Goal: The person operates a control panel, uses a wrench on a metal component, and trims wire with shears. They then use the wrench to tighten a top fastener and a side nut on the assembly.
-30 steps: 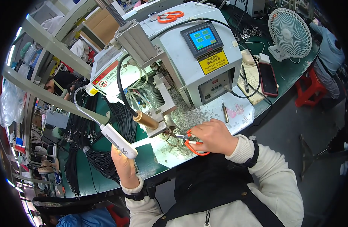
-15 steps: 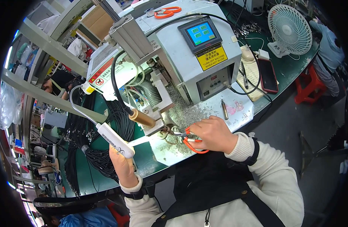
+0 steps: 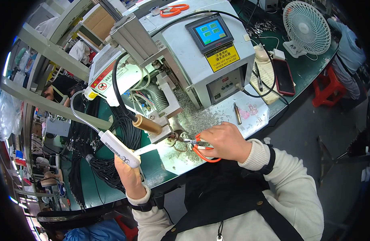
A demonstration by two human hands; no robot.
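My right hand (image 3: pixel 228 141) is closed round orange-handled pliers (image 3: pixel 208 154). The plier jaws point left, toward a thin brownish loop (image 3: pixel 180 145) under the machine head (image 3: pixel 161 133); whether they grip it I cannot make out. My left hand (image 3: pixel 129 177) is raised below a white lamp (image 3: pixel 120 149) on a bendable neck. The lamp covers its fingers, so I cannot see whether they hold anything. A brass-coloured cylinder (image 3: pixel 148 125) with a black cable sits on the machine head. Small metal bits (image 3: pixel 201 125) litter the plate (image 3: pixel 171 162) beneath.
A grey-white machine (image 3: pixel 193 60) with a touch screen (image 3: pixel 209 32) stands behind my hands. Bundles of black cables (image 3: pixel 108 172) lie left. A pen-like tool (image 3: pixel 237 113), a notebook (image 3: pixel 266 76), a phone (image 3: pixel 283 77) and a fan (image 3: pixel 307 28) are right. Another person (image 3: pixel 348 52) sits far right.
The whole view has shifted slightly, moving the machine and lamp a little left and up in the picture. Both hands keep nearly the same pose, and the pliers stay in my right hand.
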